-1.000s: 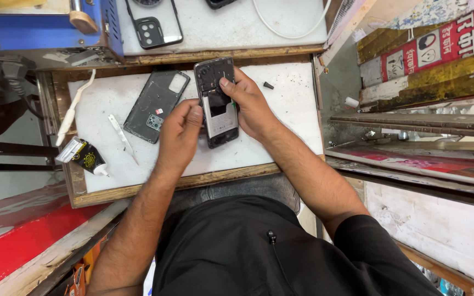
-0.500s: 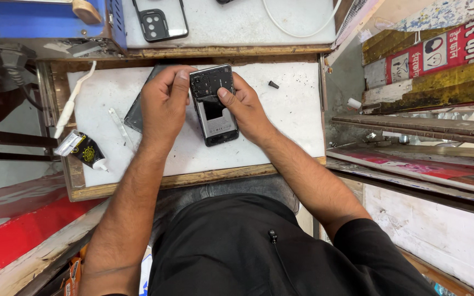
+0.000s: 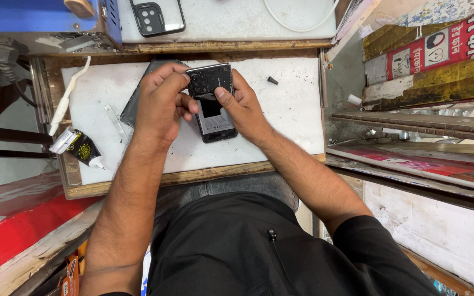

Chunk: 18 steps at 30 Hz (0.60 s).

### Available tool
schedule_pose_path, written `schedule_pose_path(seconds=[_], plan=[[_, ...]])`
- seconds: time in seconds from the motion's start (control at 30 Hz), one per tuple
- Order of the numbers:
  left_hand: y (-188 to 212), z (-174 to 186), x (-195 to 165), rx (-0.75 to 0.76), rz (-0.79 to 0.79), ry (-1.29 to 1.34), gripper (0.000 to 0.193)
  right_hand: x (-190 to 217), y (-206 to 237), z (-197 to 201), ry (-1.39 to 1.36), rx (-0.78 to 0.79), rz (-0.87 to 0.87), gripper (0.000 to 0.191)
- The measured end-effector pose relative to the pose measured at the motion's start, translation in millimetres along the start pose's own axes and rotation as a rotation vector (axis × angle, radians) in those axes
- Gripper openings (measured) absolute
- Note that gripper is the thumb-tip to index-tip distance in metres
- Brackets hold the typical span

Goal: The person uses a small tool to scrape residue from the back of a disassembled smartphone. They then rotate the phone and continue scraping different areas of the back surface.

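Two hands are closed on a black opened smartphone (image 3: 213,112) lying on the white wooden-framed work board (image 3: 286,126): its top end is pinched by the left hand (image 3: 163,104) and the right hand (image 3: 242,107). A dark phone back cover (image 3: 131,109) is partly hidden beneath the left hand, and a small black-and-yellow glue tube (image 3: 80,147) lies well apart at the board's left edge.

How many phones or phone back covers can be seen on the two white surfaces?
3. One opened phone lies under both hands, one dark back cover sits beside the left hand, and one black phone rests on the upper shelf. Others may be hidden.
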State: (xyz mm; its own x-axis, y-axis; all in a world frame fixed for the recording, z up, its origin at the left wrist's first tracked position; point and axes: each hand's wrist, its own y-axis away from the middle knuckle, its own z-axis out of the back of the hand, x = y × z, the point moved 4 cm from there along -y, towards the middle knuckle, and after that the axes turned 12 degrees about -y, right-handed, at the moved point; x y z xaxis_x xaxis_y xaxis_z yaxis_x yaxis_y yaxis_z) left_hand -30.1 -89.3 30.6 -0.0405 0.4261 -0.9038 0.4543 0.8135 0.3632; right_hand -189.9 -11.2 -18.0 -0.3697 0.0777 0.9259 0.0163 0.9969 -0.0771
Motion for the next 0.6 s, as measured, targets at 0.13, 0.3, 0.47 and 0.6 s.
schedule_pose_path(seconds=[0.13, 0.3, 0.47, 0.6], plan=[[0.3, -1.5, -1.4, 0.002, -0.051, -0.013, 0.014, 0.5, 1.2, -1.2, 0.06, 0.01, 0.041, 0.045], [2.7, -0.3, 1.0, 0.005, -0.087, -0.006, 0.015, 1.0, 1.3, -2.5, 0.053, 0.0, 0.016, 0.046], [1.3, 1.2, 4.0, -0.008, -0.041, 0.01, 0.012, 2.1, 2.1, -4.0, 0.05, 0.005, 0.018, 0.045], [0.6, 1.6, 3.2, -0.011, -0.045, -0.004, 0.013, 2.3, 2.0, -4.5, 0.06, 0.007, 0.017, 0.044]])
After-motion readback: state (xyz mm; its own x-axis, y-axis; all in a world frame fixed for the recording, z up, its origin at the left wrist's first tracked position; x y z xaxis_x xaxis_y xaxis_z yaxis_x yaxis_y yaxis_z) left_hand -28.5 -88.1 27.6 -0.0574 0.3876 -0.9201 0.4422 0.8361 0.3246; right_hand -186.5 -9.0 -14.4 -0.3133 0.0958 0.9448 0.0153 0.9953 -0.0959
